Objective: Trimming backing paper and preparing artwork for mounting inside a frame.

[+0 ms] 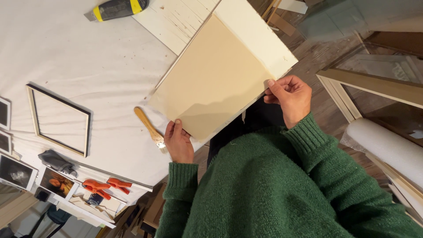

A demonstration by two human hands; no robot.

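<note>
flat beige card sheet [211,79] lies on a cream-painted wooden panel [257,37] at 12 o'clock, near edge overhanging the white-covered table [88,61]. left hand [178,141] and right hand [288,94] each pinch a near corner. sheet placed; nothing visibly fixes it. wooden-handled brush [150,128] lies beside the left hand.

Framing workshop: empty wooden frame [58,120], orange clamps [105,187], utility knife [117,8].
</note>
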